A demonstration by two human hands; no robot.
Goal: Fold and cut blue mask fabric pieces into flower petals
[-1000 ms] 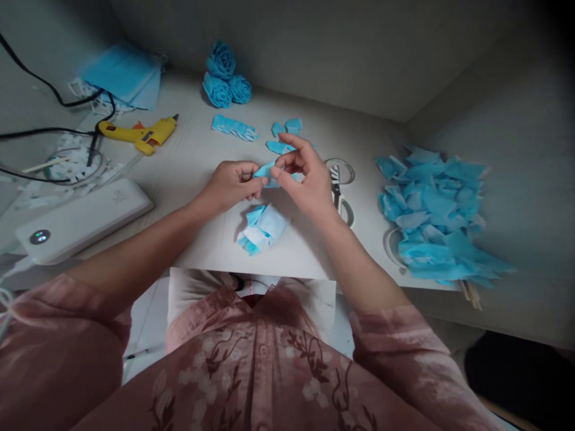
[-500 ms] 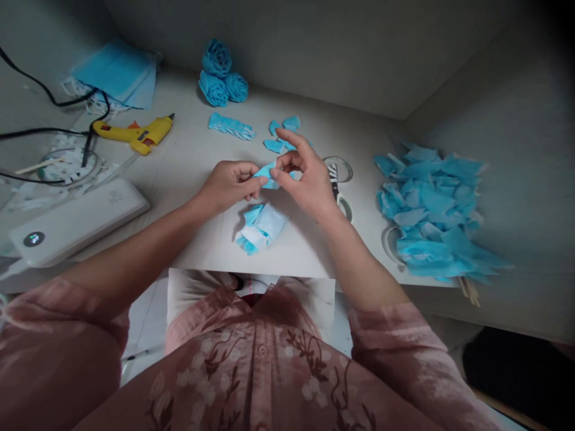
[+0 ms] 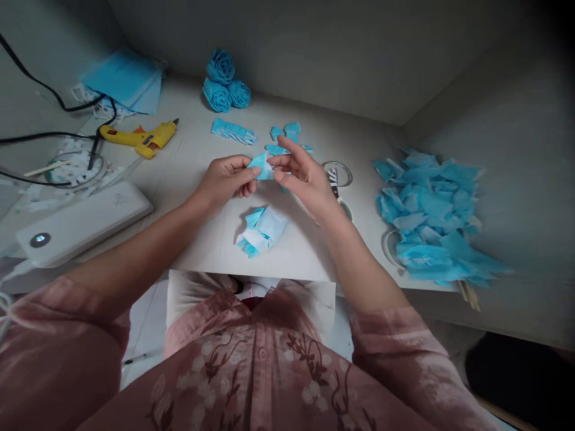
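Head camera view had the left hand at left, pinching a small blue piece of cloth between thumb and fingers. That piece lay just right of the left palm, above the tabletop, its longer side running roughly sideways toward the right hand. Both hands were close, the right one's fingertips beside its white edge, narrowly parted; whether they gripped it, I couldn't tell. Half a second earlier, the right fingers had overlapped the cloth more, showing less white.
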